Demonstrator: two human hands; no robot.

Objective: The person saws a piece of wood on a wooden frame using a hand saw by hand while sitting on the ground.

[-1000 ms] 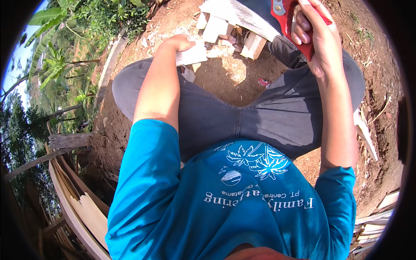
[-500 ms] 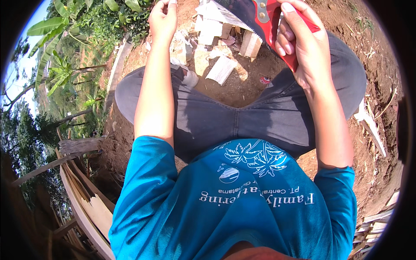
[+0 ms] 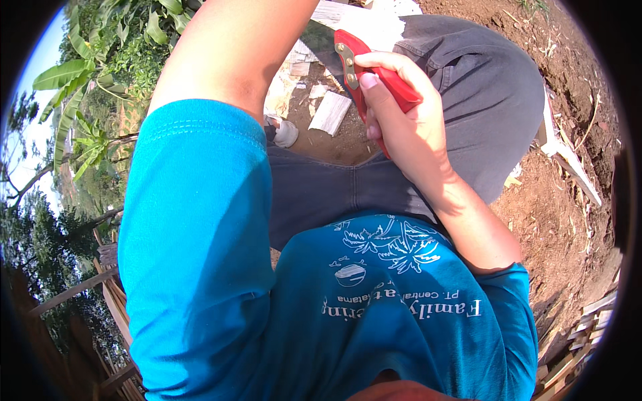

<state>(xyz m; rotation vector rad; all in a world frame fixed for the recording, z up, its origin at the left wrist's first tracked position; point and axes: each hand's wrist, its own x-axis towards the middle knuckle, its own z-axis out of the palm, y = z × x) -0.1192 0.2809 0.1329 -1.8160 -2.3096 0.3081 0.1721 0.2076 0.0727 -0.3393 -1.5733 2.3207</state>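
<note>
At one o'clock, a red-handled toothed handsaw [image 3: 403, 92] is gripped by curled right-hand fingers [image 3: 396, 61]; left-hand fingers cannot be assessed.

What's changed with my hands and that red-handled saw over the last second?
Your left hand let go of the pale wood block, which now lies on the ground; your left arm has stretched forward, its hand out of view. Your right hand moved left and closer to you, bringing the red-handled saw. Its grip on the saw stayed.
</note>
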